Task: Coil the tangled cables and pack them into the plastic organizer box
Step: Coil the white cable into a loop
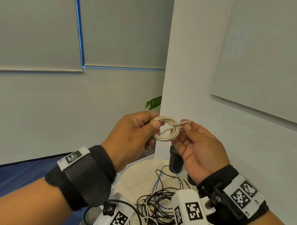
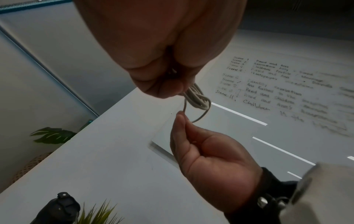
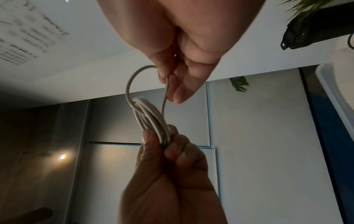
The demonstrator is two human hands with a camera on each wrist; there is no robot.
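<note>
1. The left hand point(image 1: 132, 131) is raised in front of the chest, thumb and curled fingers pinching the left side of a coiled white cable point(image 1: 166, 131); the loops stand bunched together in its grip.
2. The right hand point(image 1: 201, 147) sits just to the right of it, palm turned up, thumb and forefinger pinching the cable's loose tail where it leaves the coil; its other fingers curl loosely beneath.
3. The right wrist view shows that tail as a single open loop arching from the right fingertips point(image 3: 178, 97) down into the bundle.
4. One free end of the white cable pokes out across the middle of the coil.
5. Below the hands, on a round white table point(image 1: 136, 173), lies a tangled heap of cables point(image 1: 158, 204), mostly black, with a thin blue one and a white one threaded through.
6. A dark cup-like pot point(image 1: 175, 163) stands at the far side of the table, under the right hand.
7. The organizer box I cannot pick out from here.
8. A whiteboard point(image 1: 275, 59) hangs on the right wall; a green leaf point(image 1: 153, 102) peeps round the pillar behind.
</note>
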